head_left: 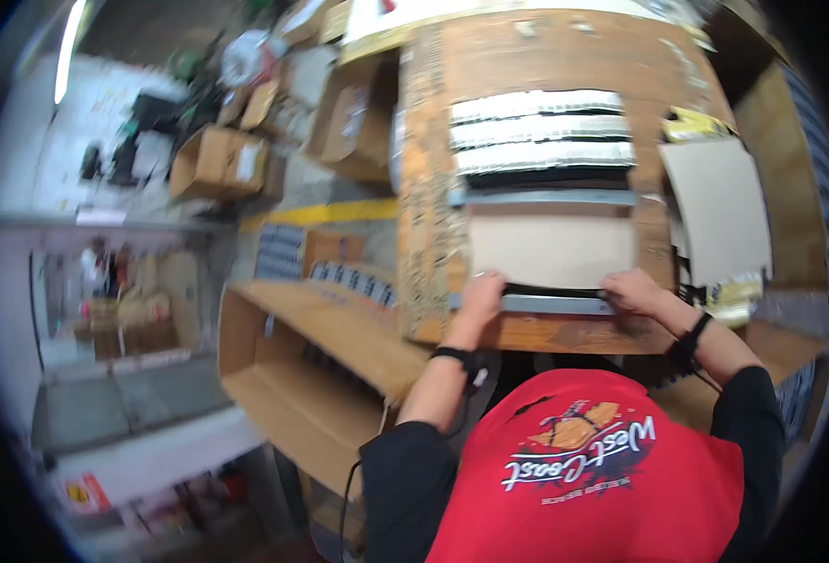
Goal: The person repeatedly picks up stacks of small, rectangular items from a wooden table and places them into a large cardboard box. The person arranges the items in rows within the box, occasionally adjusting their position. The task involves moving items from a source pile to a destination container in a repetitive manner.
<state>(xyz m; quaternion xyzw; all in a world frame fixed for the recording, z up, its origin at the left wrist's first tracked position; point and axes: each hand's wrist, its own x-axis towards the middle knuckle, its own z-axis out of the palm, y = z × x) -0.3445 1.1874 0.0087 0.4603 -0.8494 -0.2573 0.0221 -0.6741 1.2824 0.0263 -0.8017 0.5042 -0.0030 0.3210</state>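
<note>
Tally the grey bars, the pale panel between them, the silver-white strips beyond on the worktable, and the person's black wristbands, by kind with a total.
Grey bars: 2
Pale panel: 1
Silver-white strips: 3
Black wristbands: 2
Total: 8

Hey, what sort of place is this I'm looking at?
It looks like a packing area in a workshop or warehouse, though I can't be sure. The signs are the large open cardboard box, the worn wooden worktable and the yellow stripe on the floor.
</note>
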